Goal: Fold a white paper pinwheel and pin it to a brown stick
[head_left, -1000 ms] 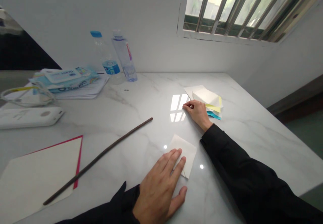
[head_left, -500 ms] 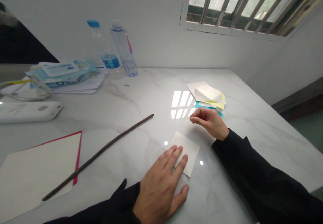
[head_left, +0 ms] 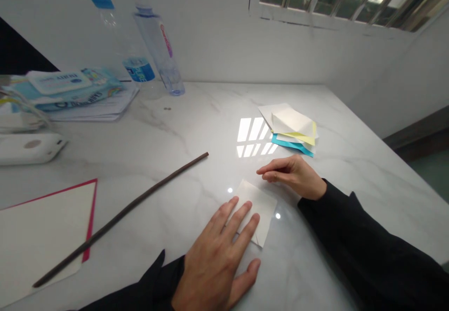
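A small folded white paper (head_left: 261,206) lies on the marble table (head_left: 196,128) in front of me. My left hand (head_left: 219,259) rests flat on its near left part, fingers stretched out. My right hand (head_left: 293,175) hovers just beyond the paper's far right corner, fingers extended and held together, holding nothing. Behind it sits a small stack of white, yellow and blue papers (head_left: 291,128).
A long thin brown stick (head_left: 122,215) lies diagonally to the left. A large white sheet with a red edge (head_left: 42,236) is at the near left. Two water bottles (head_left: 157,44), a wipes pack (head_left: 66,89) on papers and a white device (head_left: 28,147) stand at the back left.
My right hand has drawn back from the paper stack toward the folded paper and now hovers next to it. My left hand stays on the paper. The view has tilted down.
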The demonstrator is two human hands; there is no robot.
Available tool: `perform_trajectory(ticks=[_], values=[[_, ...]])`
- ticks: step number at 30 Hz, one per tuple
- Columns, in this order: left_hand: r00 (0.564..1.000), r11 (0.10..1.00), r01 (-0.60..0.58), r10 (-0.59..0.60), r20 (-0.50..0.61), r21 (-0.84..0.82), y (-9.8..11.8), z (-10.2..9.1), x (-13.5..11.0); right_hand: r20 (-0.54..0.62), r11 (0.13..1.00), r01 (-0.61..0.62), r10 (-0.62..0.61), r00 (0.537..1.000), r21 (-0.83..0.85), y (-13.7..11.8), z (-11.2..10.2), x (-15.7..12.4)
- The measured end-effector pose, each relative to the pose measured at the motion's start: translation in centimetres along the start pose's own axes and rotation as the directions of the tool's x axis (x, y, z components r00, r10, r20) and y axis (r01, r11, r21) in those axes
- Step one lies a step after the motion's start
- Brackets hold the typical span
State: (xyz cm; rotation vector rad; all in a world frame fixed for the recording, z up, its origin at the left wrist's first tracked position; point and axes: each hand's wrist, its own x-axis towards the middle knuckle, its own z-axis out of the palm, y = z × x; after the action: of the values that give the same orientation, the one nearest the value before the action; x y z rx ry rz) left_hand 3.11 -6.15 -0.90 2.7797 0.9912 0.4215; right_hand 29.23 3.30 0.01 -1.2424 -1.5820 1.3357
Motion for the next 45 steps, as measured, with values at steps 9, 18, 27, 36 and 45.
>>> perform_trajectory(ticks=[9,18,27,36,45], values=[[0.998,0.997,0.059,-0.061,-0.033,-0.059,0.3,0.1,-0.3,0.261,0.971,-0.229,0.204,0.944,0.071,-1.9,0.0,-1.2],[0.999,0.998,0.037,-0.039,-0.031,-0.056,0.3,0.2,0.0,0.378,0.935,-0.078,0.215,0.900,-0.346,-3.6,1.0,-0.4],[0.994,0.993,0.059,-0.068,-0.084,-0.097,0.5,0.0,0.2,0.369,0.968,-0.145,0.213,0.904,-0.204,-2.8,0.7,-1.0],[0.992,0.995,0.052,-0.062,-0.109,-0.087,0.3,0.0,0.4,0.338,0.959,-0.240,0.278,0.899,-0.149,-2.5,0.2,-1.0],[0.994,0.996,0.055,-0.062,-0.093,-0.076,0.5,-0.2,0.4,0.379,0.925,-0.202,0.321,0.868,-0.320,-4.2,1.9,-0.5]])
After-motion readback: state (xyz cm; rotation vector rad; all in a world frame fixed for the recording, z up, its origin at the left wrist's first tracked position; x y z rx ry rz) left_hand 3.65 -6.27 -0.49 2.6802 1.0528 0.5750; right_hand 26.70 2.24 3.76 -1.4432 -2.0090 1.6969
